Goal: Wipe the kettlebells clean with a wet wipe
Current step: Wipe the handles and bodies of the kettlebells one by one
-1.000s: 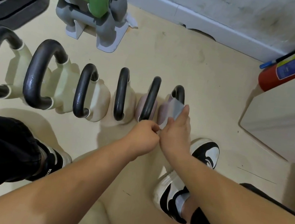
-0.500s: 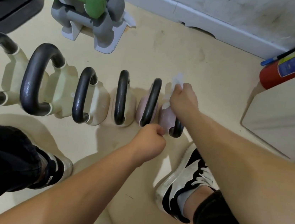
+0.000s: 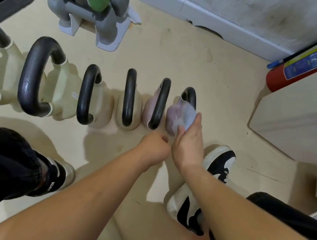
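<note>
The right shoe point(image 3: 218, 163) lies at 4 o'clock of the right hand point(image 3: 188, 145). The left hand point(image 3: 154, 149), at 9 o'clock of the right and almost touching it, is a tight fist with nothing seen in it. The right hand pinches the wipe point(image 3: 189, 114) between thumb and near-straight fingers, pressing it on the pink kettlebell point(image 3: 173, 115). That one ends the row of six kettlebells point(image 3: 129, 96) at 3 o'clock. A rack point(image 3: 98, 18) stands at 11 o'clock and an extinguisher point(image 3: 276, 78) at 2 o'clock.
</note>
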A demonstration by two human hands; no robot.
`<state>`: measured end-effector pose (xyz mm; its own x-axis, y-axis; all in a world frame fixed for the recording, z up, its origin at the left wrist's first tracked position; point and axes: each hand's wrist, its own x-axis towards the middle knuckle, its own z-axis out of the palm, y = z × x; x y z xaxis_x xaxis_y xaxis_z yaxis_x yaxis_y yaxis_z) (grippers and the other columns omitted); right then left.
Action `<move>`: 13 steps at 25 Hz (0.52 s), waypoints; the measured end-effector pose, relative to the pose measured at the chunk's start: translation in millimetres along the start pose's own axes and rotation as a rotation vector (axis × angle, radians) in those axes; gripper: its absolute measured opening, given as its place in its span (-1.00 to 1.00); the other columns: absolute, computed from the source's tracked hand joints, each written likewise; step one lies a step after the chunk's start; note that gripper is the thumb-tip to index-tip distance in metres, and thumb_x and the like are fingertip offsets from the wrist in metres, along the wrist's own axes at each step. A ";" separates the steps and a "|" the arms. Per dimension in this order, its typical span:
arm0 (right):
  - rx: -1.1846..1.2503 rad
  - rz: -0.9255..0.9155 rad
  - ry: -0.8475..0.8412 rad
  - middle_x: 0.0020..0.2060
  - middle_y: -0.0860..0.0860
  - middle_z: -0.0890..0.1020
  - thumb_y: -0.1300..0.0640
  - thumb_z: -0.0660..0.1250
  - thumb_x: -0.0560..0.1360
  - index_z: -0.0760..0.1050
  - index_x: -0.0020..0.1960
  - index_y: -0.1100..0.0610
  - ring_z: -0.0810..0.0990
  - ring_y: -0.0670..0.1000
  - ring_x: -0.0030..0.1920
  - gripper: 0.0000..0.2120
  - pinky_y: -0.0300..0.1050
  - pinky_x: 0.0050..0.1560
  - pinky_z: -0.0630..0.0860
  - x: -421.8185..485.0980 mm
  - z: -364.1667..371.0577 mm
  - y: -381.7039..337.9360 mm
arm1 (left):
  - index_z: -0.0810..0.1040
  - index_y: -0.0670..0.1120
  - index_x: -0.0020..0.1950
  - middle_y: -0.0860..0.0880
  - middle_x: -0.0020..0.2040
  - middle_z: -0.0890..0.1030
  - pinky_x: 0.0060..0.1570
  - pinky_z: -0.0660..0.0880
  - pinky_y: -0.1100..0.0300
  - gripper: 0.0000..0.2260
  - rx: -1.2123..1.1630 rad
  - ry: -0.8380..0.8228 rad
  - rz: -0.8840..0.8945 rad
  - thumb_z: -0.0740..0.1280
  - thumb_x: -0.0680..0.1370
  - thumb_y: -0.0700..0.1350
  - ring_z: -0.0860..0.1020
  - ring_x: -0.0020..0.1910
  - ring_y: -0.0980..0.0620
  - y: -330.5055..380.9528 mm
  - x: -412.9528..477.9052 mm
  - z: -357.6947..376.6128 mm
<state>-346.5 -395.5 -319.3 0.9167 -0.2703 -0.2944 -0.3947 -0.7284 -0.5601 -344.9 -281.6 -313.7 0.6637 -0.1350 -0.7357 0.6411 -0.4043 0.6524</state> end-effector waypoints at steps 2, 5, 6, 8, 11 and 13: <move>-0.040 -0.024 0.025 0.39 0.14 0.41 -0.03 0.06 0.65 0.10 0.53 0.16 0.44 0.16 0.34 -0.48 0.05 0.24 0.43 32.4 -8.6 -19.8 | 0.55 -0.18 -0.08 -0.09 -0.18 0.47 -0.22 0.35 0.13 -0.82 -0.046 0.010 0.014 0.19 0.44 -0.33 0.40 -0.20 -0.01 4.5 1.9 -0.7; -0.043 0.128 -0.137 0.16 0.16 0.52 0.06 0.13 0.63 0.29 0.32 0.25 0.55 0.20 0.08 -0.65 -0.01 -0.06 0.45 90.7 -19.9 -57.0 | 0.49 -0.02 -0.08 -0.07 -0.19 0.41 -0.24 0.29 0.14 -0.77 -0.104 -0.021 0.038 0.20 0.44 -0.33 0.36 -0.22 -0.01 7.8 5.3 5.2; -0.024 0.180 -0.211 0.10 0.16 0.52 0.09 0.15 0.62 0.33 0.29 0.28 0.54 0.19 0.01 -0.67 -0.02 -0.09 0.46 106.5 -23.4 -67.4 | 0.48 0.01 -0.07 -0.05 -0.17 0.40 -0.22 0.29 0.13 -0.76 -0.117 -0.031 0.036 0.20 0.44 -0.33 0.36 -0.21 0.00 7.7 6.9 7.1; 0.156 0.320 -0.337 0.05 0.19 0.59 0.11 0.15 0.62 0.42 0.23 0.32 0.60 0.19 -0.06 -0.69 0.03 -0.04 0.60 130.3 -28.8 -75.0 | 0.48 0.04 -0.06 -0.03 -0.15 0.42 -0.19 0.32 0.12 -0.75 -0.142 -0.034 0.029 0.20 0.43 -0.30 0.38 -0.18 0.03 6.6 10.3 7.9; 0.495 0.586 -0.539 -0.11 0.10 0.72 0.06 0.08 0.62 0.52 0.16 0.17 0.69 0.13 -0.21 -0.69 0.05 0.01 0.63 139.8 -37.6 -70.0 | 0.50 0.03 -0.07 -0.02 -0.15 0.43 -0.18 0.34 0.11 -0.77 -0.128 -0.016 0.031 0.21 0.45 -0.29 0.40 -0.17 0.04 9.7 12.4 4.0; 0.565 0.602 -0.520 -0.23 0.04 0.69 -0.03 0.03 0.62 0.57 0.18 0.10 0.65 0.05 -0.39 -0.60 0.05 -0.04 0.64 141.1 -36.3 -61.8 | 0.55 -0.10 -0.08 -0.04 -0.16 0.45 -0.18 0.37 0.12 -0.83 -0.111 0.008 0.038 0.21 0.47 -0.30 0.42 -0.17 0.03 12.8 11.8 1.2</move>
<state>-190.5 -411.5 -298.1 0.4630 -0.0875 -0.8820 -0.8843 -0.1134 -0.4529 -329.3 -289.5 -314.2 0.6909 -0.1407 -0.7091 0.6539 -0.2965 0.6960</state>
